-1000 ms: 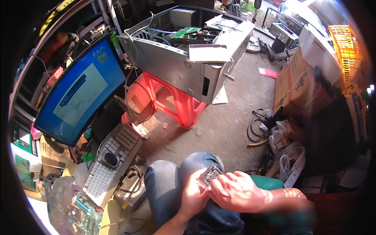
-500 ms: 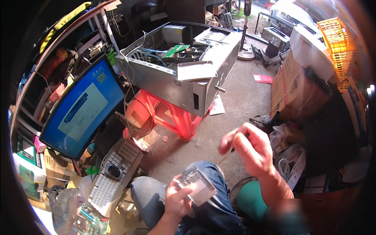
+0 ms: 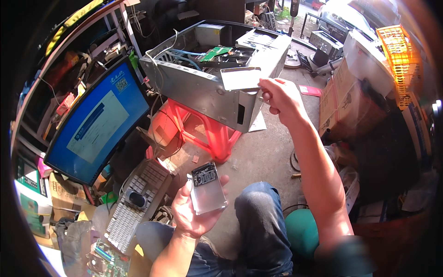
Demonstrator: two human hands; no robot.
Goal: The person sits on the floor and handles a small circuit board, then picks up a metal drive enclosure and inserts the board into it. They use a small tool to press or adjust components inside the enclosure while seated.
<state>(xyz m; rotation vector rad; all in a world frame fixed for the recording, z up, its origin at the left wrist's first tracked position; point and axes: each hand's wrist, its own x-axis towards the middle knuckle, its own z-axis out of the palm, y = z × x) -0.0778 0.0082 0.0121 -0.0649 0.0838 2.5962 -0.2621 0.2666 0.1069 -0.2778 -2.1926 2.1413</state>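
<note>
On the palm of my left hand rests a shallow silver drive enclosure, its fingers and thumb round the edges. A small dark circuit board shows inside its far end. My right hand reaches far forward, thumb and forefinger pinched at the right corner of a flat silver cover plate. This plate lies over the near corner of an opened grey computer case. Whether the curled lower fingers of that hand hold anything is hidden.
The case stands on a red plastic stool. To the left are a lit monitor, a white keyboard with a mouse on it, and a bare circuit board. Cardboard boxes and an orange crate stand right.
My right hand has gone from above my knee forward to the cover plate and pinches its corner. My left hand has shifted left and forward, turning palm up under the enclosure.
</note>
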